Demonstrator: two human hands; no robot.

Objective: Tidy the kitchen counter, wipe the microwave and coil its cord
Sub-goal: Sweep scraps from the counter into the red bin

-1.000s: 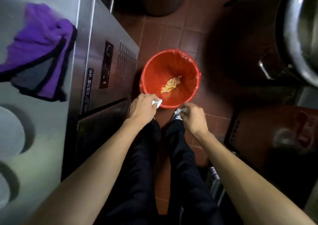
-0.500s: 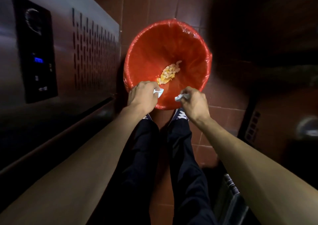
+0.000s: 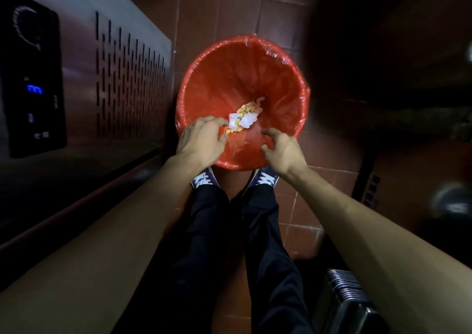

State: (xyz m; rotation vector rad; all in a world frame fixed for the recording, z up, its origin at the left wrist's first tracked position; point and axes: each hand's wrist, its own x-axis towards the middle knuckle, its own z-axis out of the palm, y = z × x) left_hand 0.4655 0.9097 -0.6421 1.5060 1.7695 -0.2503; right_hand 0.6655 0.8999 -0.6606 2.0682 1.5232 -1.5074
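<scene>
While poised over the near rim of the red bin [image 3: 204,78], left hand [image 3: 201,139] and right hand [image 3: 282,148] loosely curled, gripping nothing. White paper scraps [image 3: 245,120] down inside among yellow peelings [image 3: 251,106], just beyond the left fingertips, nearer that hand. Microwave, cord, counter out of view, presumably up and behind.

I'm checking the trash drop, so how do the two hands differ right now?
The left hand hangs over the near left rim of the red bin, fingertips close to the white paper scraps; the right hand hangs over the near right rim, farther from them. Left fingers lie together, right fingers spread. Both hold nothing.
</scene>
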